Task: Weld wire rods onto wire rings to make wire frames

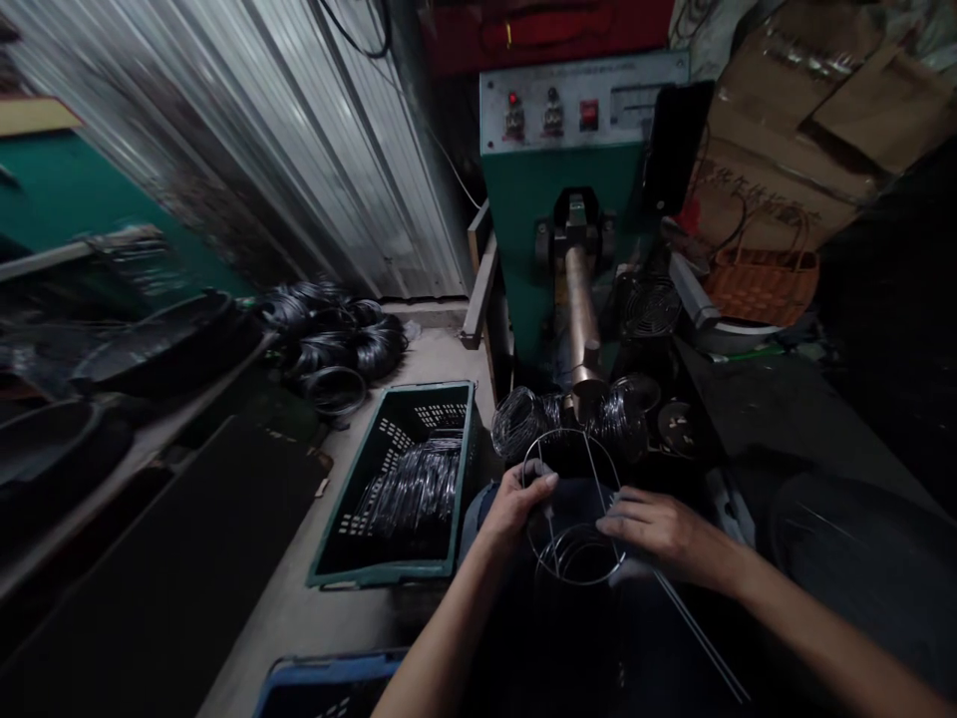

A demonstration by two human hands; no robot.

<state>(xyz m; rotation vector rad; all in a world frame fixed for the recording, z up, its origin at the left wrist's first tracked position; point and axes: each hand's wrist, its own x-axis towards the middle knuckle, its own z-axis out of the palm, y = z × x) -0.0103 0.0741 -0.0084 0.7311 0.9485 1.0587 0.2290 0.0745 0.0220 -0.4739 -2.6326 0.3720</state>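
A round wire ring (574, 583) with two thin straight wires across it is held up in front of the machine's copper-coloured arm. My left hand (525, 496) grips its left side between thumb and fingers. My right hand (658, 534) is at the ring's right side, its fingers bent against the crossing wire. Thin metal rods (703, 635) stick out from below the right palm toward the lower right; how they are gripped is hidden. Several more wire rings (579, 548) show behind the held one, over my lap.
The green machine (515, 239) with a switch panel (572, 110) stands ahead, wire bundles (515, 424) beneath its arm (581, 309). A green crate (468, 479) with wire pieces stands left, a blue crate (336, 668) below it. Wire coils (336, 339) lie farther left. A wicker basket (763, 284) is at right.
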